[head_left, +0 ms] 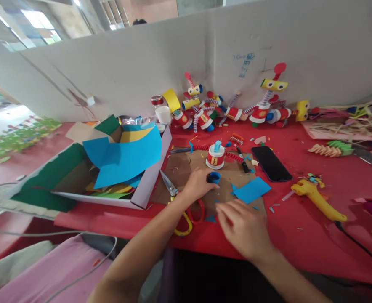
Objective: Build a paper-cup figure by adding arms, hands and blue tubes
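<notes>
My left hand (197, 184) rests on a brown cardboard mat (179, 168) and pinches a small blue paper ring (213, 177). My right hand (244, 227) lies palm down on the mat's near edge, fingers spread, over small blue scraps, holding nothing I can see. Just beyond the ring stands a red and white paper cup figure (215, 156) with red coiled paper arms. A blue paper square (251, 190) lies to the right of my hands. Scissors (182, 210) with red and yellow handles lie under my left wrist.
An open box (148, 185) of blue, green and yellow paper sheets stands at left. A black phone (271, 163) and a yellow glue gun (318, 200) with its cord lie at right. Several finished paper figures (236, 111) line the white partition. The table is red (315, 235).
</notes>
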Motion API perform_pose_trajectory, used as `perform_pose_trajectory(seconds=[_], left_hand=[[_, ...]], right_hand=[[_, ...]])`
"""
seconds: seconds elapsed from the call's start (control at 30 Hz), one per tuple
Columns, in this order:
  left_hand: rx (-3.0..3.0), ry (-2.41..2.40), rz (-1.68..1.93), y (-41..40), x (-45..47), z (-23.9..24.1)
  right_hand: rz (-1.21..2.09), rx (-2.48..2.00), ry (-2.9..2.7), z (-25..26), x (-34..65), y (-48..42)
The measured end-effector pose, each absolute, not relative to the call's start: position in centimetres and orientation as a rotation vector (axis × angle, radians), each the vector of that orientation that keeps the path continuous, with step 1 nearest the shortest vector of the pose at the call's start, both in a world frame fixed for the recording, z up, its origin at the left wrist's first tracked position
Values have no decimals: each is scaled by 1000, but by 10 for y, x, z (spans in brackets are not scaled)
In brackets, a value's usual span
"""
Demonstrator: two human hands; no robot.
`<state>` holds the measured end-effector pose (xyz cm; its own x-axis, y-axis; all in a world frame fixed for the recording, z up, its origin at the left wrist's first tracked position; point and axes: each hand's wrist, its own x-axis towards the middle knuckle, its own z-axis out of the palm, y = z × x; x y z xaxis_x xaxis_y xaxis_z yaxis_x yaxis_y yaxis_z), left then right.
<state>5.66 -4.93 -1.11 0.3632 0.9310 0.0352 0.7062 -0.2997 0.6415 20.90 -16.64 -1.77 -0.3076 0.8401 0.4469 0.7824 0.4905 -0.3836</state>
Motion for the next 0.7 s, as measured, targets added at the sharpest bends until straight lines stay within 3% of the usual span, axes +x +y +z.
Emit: perform_pose_trajectory(seconds=[0.17,0.3,0.47,0.7], left_hand=[[2160,1560,610,-69,33,5],[2208,1761,709,-129,9,16],[2352,1852,529,-201,13,-5],[2605,1625,710,-211,-3,-26]], right_hand=[[-27,-1391,-1982,-27,265,-150],[-31,-1381,-1918,-25,277,-150],[-53,-1375,-1887,-27,280,-151],[-100,-1467,-1982,-42,285,-153]])
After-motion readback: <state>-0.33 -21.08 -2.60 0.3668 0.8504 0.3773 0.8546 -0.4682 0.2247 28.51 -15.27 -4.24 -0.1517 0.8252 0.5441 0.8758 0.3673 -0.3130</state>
